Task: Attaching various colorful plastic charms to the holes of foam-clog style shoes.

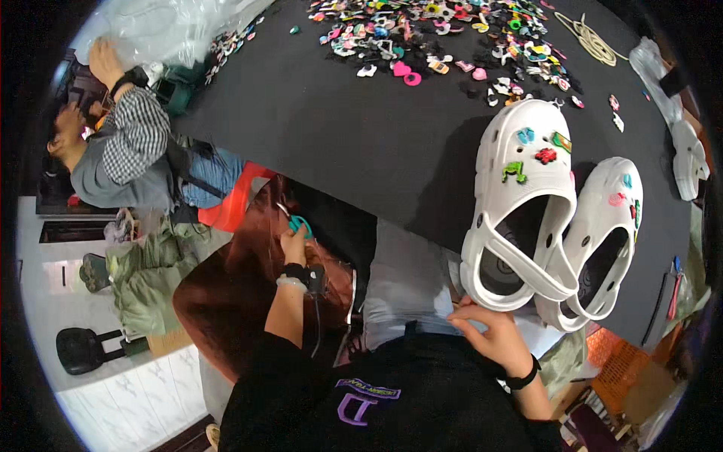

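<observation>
My left hand (294, 247) is closed around the teal handles of a pair of scissors (300, 224), held low beside the table over reddish-brown plastic (218, 297). At the table's near edge is my right hand (497, 343), its thumb and fingers drawn together just below the heel of a white clog (520, 120); what they pinch, if anything, I cannot make out. That clog carries several colourful charms, among them a red one (546, 156) and a green one (514, 172). A second white clog (608, 192) with charms rests against its right side.
Many loose charms (437, 30) are heaped across the far side of the black table (339, 128). Coiled cord (591, 41) lies at the far right, and a red-handled tool (674, 290) near the right edge. A co-worker (128, 158) sits at the left beside clear plastic (166, 34).
</observation>
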Motion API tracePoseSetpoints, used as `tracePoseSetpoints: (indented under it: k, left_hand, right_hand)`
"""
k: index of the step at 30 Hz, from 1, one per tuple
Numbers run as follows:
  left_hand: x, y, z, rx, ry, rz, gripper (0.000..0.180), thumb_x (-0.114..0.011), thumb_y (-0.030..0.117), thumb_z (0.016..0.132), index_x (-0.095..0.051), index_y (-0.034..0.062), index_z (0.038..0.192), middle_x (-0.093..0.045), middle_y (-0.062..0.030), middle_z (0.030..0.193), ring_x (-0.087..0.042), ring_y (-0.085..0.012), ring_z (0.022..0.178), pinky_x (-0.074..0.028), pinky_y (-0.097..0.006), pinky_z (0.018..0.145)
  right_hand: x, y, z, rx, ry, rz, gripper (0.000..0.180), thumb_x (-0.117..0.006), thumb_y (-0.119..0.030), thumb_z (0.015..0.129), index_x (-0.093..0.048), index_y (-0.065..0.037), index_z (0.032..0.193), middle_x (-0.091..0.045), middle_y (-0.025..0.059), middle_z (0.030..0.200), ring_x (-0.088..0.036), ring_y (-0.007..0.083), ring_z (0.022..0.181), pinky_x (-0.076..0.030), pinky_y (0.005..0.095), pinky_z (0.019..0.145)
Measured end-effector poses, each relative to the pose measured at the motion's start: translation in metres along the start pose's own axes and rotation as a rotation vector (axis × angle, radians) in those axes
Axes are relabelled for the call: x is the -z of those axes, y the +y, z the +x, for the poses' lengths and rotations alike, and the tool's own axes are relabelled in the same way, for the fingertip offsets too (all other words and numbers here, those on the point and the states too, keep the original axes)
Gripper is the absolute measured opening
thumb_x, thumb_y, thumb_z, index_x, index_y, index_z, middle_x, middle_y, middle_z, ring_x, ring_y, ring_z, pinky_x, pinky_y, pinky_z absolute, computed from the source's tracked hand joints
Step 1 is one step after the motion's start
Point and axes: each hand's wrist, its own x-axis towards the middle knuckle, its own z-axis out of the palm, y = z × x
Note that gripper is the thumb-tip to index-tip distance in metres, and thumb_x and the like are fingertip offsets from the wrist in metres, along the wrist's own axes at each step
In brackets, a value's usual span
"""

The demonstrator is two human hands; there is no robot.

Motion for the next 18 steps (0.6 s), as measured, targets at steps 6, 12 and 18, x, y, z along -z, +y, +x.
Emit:
tracePoseSetpoints:
  k: [6,12,18]
  left_hand:
    - [0.04,-0.026,0.048,0.005,0.299,0.243,0.035,-0.078,0.02,0.077,-0.062,-0.0078,0.089,-0.063,-0.0106,0.076,-0.06,-0.0161,0.06,-0.05,-0.028,0.048]
    - [0.057,-0.048,0.085,0.014,0.365,0.22,0.033,-0.079,0.017,0.074,-0.06,-0.0085,0.081,-0.061,-0.011,0.067,-0.057,-0.0177,0.05,-0.049,-0.032,0.042]
    - [0.039,-0.046,0.084,0.04,0.334,0.005,0.029,-0.077,0.012,0.076,-0.052,-0.0022,0.075,-0.057,-0.0082,0.064,-0.054,-0.0168,0.048,-0.046,-0.031,0.043]
  right_hand:
    - [-0.029,-0.027,0.046,0.297,-0.181,-0.019,0.008,-0.073,-0.012,0.078,-0.072,-0.009,0.086,-0.064,0.0046,0.08,-0.059,0.0211,0.075,-0.044,0.0336,0.067]
    - [-0.039,-0.04,0.058,0.376,-0.273,0.021,0.009,-0.07,-0.011,0.081,-0.069,-0.009,0.09,-0.067,0.003,0.086,-0.06,0.0222,0.081,-0.044,0.0344,0.074]
    - [-0.032,-0.042,0.06,0.291,-0.261,0.148,0.009,-0.069,-0.008,0.081,-0.07,-0.007,0.09,-0.07,0.0042,0.088,-0.062,0.0234,0.08,-0.047,0.0361,0.076]
